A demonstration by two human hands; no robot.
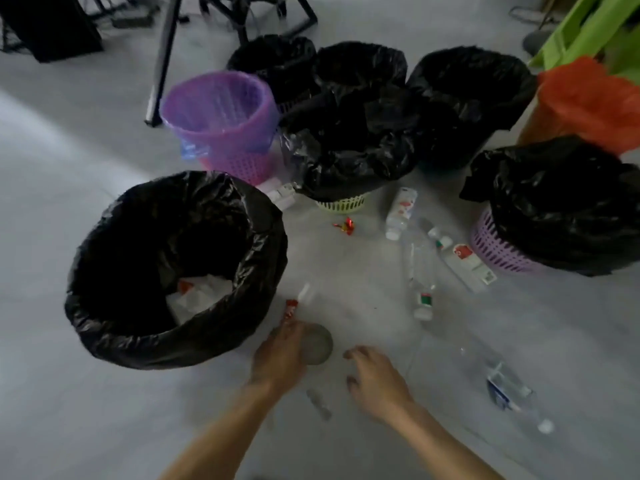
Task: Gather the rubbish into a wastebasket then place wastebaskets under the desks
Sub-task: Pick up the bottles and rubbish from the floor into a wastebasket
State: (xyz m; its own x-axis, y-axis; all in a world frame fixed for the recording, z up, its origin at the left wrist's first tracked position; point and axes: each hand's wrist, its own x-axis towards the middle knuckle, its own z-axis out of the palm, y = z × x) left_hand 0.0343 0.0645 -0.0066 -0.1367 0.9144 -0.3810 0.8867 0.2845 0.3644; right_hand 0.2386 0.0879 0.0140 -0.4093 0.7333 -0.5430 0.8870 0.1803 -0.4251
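Observation:
A wastebasket lined with a black bag [263, 258] stands on the grey floor at the left, with white and red rubbish at its bottom. My left hand [280, 355] is just right of it, closed around a blurred clear item with a red label [291, 308] and a round grey end [320, 346]. My right hand [377, 379] hovers over the floor beside it, fingers apart, empty. Loose rubbish lies beyond: a red wrapper [346, 226], a white bottle [401, 213], a clear bottle [420, 271], a white tube [467, 263] and a blue-labelled clear bottle [505, 389].
Several more baskets stand behind: a purple one [221, 123], a yellow-green one under a black bag [349, 150], a purple one under a black bag [561, 209], and black-lined ones at the back. An orange bag [588, 98] and green furniture [588, 29] are at the right; chair and stand legs at top left.

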